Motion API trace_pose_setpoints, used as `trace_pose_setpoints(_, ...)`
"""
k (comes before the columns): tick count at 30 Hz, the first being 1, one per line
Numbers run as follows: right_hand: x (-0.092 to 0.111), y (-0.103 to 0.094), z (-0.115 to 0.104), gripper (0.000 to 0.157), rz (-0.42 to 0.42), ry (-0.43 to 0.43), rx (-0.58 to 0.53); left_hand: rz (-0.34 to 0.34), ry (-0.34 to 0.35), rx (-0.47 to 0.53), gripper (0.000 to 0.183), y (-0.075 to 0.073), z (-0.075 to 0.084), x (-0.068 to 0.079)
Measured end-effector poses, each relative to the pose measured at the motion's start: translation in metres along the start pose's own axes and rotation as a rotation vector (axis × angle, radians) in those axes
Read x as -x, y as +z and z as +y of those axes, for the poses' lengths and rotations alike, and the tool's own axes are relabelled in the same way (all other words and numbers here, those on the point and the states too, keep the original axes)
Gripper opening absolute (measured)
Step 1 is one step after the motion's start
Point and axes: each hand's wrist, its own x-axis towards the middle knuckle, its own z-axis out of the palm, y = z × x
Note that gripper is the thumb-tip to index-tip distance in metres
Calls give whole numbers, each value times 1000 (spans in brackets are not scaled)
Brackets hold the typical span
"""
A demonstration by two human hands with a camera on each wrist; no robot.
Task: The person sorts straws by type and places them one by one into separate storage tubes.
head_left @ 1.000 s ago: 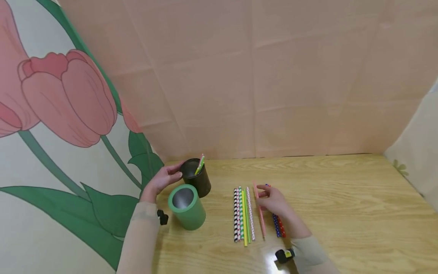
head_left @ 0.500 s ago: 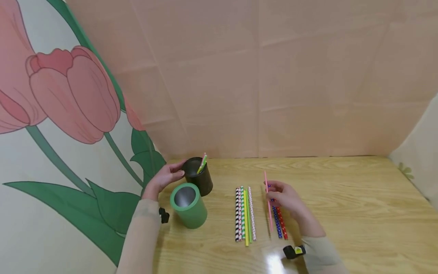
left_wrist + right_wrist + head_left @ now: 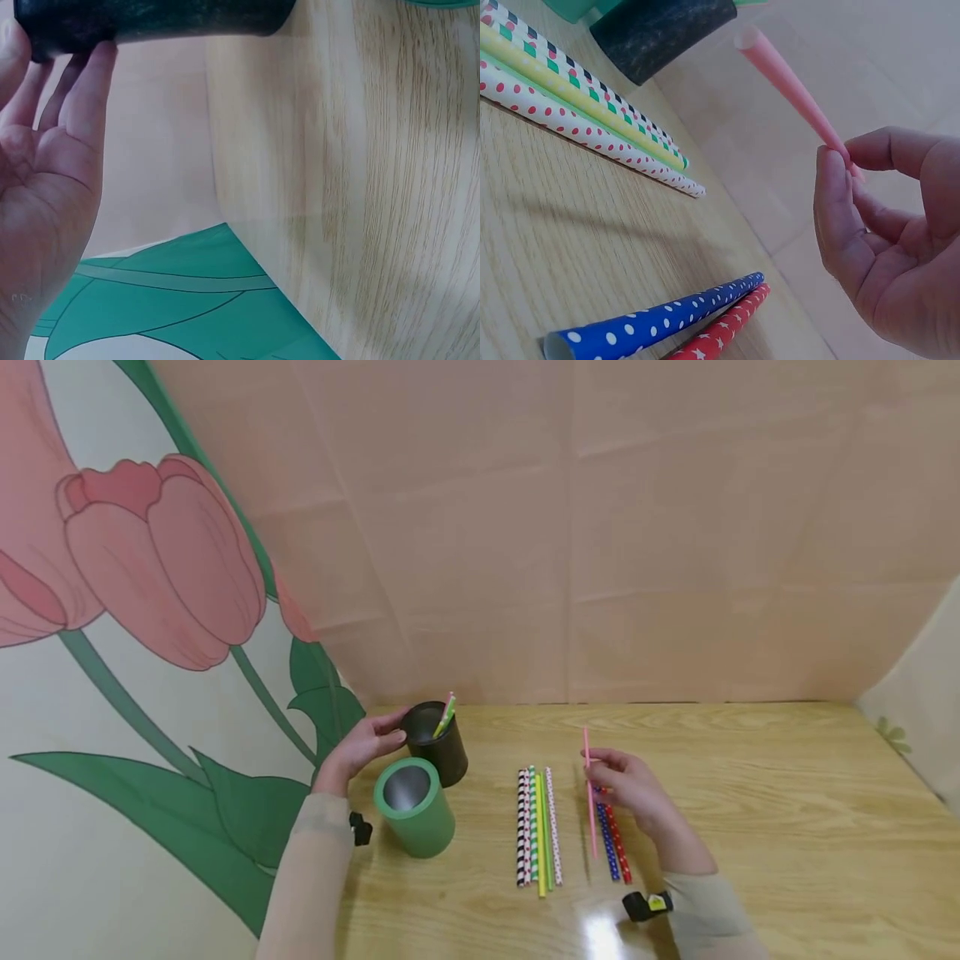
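Pink straw off the table, black cup steadied

The pink straw (image 3: 798,99) has just come up off the table (image 3: 750,793) and away from the row of straws, and it now hangs in the air to the right of the black cup (image 3: 447,762). The person's right hand (image 3: 633,785) pinches it in the fingertips, well apart from the cup. I'd judge that makes it the single straw being worked with; the others lie untouched.

The left hand (image 3: 363,752) hasn't shifted: at the cup's left side, its fingertips touch the wall, the fingers fairly straight rather than wrapped round. I take that as steadying.

A few straw ends (image 3: 446,717) poke above the cup's rim, though I can't tell how many. The green cup (image 3: 420,831) stands just in front of the black cup; whether they touch, I can't say.

Right of the black cup and nearer the person lies the row, striped and dotted straws with the yellow straw (image 3: 541,843) among them. Farther right of the cup, partly under the right hand, rest the blue straw (image 3: 608,850) and the red straw (image 3: 618,850).
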Motion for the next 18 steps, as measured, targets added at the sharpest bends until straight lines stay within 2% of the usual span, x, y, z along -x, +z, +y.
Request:
trace_pose_setpoints(8, -8, 5, -8, 52, 61, -43, -85, -5, 9, -31, 61, -1, 1, -1)
trace_pose_setpoints(18, -23, 28, -28, 47, 262, -153, -245, 0, 16, -49, 61, 3, 1, -10)
